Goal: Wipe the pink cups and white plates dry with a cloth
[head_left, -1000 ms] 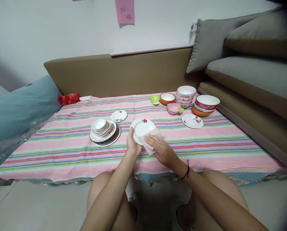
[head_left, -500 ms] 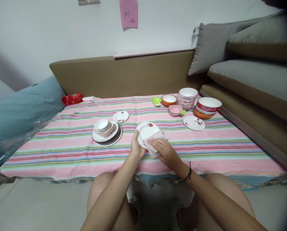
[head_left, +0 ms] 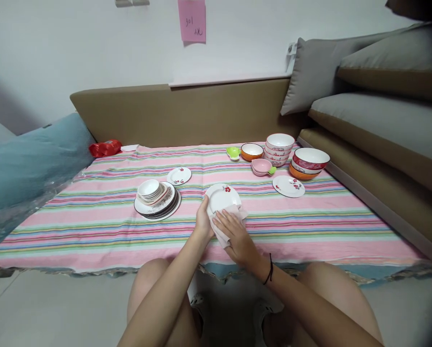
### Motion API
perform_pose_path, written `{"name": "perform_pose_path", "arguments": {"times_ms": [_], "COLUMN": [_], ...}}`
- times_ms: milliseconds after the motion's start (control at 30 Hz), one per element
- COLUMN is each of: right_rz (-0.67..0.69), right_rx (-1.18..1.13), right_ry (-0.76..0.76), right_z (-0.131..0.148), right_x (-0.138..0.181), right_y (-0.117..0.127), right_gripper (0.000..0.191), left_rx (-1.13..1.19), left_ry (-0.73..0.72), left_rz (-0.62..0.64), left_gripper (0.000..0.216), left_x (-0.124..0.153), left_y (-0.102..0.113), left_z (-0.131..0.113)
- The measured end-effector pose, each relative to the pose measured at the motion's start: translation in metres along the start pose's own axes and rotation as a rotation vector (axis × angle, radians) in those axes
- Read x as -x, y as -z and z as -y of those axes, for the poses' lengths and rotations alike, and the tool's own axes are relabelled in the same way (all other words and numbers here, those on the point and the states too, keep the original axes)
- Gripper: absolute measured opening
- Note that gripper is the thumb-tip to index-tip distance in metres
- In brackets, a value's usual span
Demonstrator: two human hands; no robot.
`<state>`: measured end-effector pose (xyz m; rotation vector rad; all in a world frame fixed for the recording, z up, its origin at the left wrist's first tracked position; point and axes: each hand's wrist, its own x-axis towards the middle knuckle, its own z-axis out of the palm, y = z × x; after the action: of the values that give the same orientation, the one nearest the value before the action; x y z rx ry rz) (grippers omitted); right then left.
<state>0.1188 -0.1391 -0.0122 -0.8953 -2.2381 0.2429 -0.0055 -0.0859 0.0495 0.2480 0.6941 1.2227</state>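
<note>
My left hand grips the left edge of a white plate with a red flower near its rim, held tilted above the striped cloth. Against the plate's lower front, my right hand presses a pale pink cloth, its fingers lying over it. Part of the cloth and the plate's lower edge are hidden under those fingers. Left of my hands sits a stack of dark-rimmed plates topped with small white bowls. A flowered plate lies just behind that stack.
To the right stand stacked bowls, a red bowl on others, an orange bowl, pink dishes, a green dish and a flat flowered plate. Cushions border the right; a red bundle lies far left.
My right hand has slid the cloth leftward and slightly down across the plate. My left hand keeps its hold on the plate. The view has shifted a little.
</note>
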Motion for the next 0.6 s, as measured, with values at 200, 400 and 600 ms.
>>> {"name": "perform_pose_path", "arguments": {"times_ms": [200, 400, 600], "right_rz": [-0.179, -0.069, -0.089], "right_rx": [-0.068, -0.095, -0.067], "right_ry": [-0.280, -0.147, -0.191], "right_z": [-0.026, -0.018, -0.020], "right_x": [-0.005, -0.009, -0.005], "right_y": [0.004, -0.001, 0.005], "right_gripper": [0.063, 0.067, 0.069], "left_rx": [-0.022, -0.044, 0.010], "left_ry": [-0.199, -0.082, -0.191], "left_rz": [0.003, 0.036, 0.027], "left_gripper": [0.041, 0.041, 0.043], "left_x": [-0.002, -0.002, -0.002], "left_y": [0.001, 0.000, -0.002], "left_z": [-0.008, 0.012, -0.001]}}
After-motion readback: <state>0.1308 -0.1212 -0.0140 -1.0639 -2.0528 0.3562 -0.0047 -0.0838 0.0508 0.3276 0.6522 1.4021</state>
